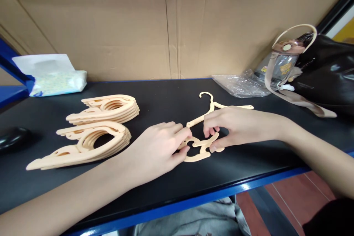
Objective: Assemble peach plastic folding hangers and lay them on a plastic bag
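A peach plastic folding hanger point(208, 108) lies on the black tabletop point(166, 96), its hook pointing to the back. My left hand point(160, 147) pinches a small peach plastic piece point(197, 149) at the hanger's near end, fingers closed on it. My right hand point(232, 125) reaches in from the right and grips the same piece between thumb and fingers, covering the hanger's middle. Two stacks of folded peach hangers point(102, 125) lie to the left of my left hand.
A tissue pack point(52, 75) sits at the back left and a dark rounded object point(13, 138) at the left edge. Crumpled clear plastic point(239, 84), a strapped water bottle point(282, 62) and a black bag point(329, 73) stand at the back right. Cardboard forms the back wall.
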{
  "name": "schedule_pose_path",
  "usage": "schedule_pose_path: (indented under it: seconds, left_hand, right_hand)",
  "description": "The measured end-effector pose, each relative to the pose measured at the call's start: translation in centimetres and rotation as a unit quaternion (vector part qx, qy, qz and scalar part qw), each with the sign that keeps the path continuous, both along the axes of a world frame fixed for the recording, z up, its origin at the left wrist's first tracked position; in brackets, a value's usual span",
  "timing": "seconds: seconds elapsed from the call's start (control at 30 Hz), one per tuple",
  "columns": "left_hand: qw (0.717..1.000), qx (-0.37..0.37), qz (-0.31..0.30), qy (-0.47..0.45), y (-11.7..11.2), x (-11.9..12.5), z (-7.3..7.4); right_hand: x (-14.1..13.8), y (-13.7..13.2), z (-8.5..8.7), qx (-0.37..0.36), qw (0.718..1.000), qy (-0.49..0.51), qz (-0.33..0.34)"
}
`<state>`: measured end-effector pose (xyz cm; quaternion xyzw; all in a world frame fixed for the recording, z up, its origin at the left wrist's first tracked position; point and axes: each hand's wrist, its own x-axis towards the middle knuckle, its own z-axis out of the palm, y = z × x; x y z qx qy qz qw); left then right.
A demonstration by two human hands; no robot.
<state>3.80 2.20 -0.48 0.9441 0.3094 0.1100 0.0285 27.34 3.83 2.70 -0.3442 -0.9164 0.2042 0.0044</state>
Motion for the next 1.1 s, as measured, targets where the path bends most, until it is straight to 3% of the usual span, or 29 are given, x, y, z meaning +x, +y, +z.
schedule_pose_path:
  seconds: [0.23, 0.33, 0.43, 0.5, 0.57, 0.67, 0.83, 0.97, 1.1]
  left_hand:
    - [0.999, 0.022, 0.005, -0.023, 0.1, -0.2, -0.1]
    - [0.99, -0.049, 0.05, -0.123, 0.2, -0.2, 0.0]
    - [0.939, -0.197, 0.107, -0.26, 0.5, -0.1, 0.2]
    - [0.9, -0.273, 0.12, -0.319, 0.6, 0.1, 0.3]
    - [0.886, -0.297, 0.115, -0.338, 0.5, 0.1, 0.5]
    - [0.91, -0.235, 0.105, -0.325, 0.2, 0.1, 0.8]
    - [0.948, -0.145, 0.039, -0.28, -0.6, -0.1, 0.9]
    - [0.947, -0.151, -0.071, -0.274, -0.9, -0.1, 0.8]
    - [0.963, -0.135, -0.1, -0.213, -0.7, -0.1, 0.7]
  right_hand:
    - [0.0, 0.3, -0.2, 0.014, 1.0, 0.01, 0.022]
    - [-0.1, 0.4, 0.0, 0.041, 0.997, 0.059, 0.003]
    - [-0.3, 0.4, 0.2, 0.023, 0.986, 0.157, -0.054]
    - [-0.5, 0.3, 0.0, -0.053, 0.972, 0.21, -0.092]
    - [-0.7, 0.3, -0.4, -0.136, 0.954, 0.242, -0.111]
    - [-1.3, 0.5, -1.6, -0.203, 0.931, 0.284, -0.109]
    - [-2.5, 0.6, -3.4, -0.22, 0.9, 0.371, -0.065]
    - [-3.0, 0.1, -3.4, -0.17, 0.924, 0.342, -0.024]
    - [-2.8, 0.1, -3.0, -0.091, 0.948, 0.304, -0.017]
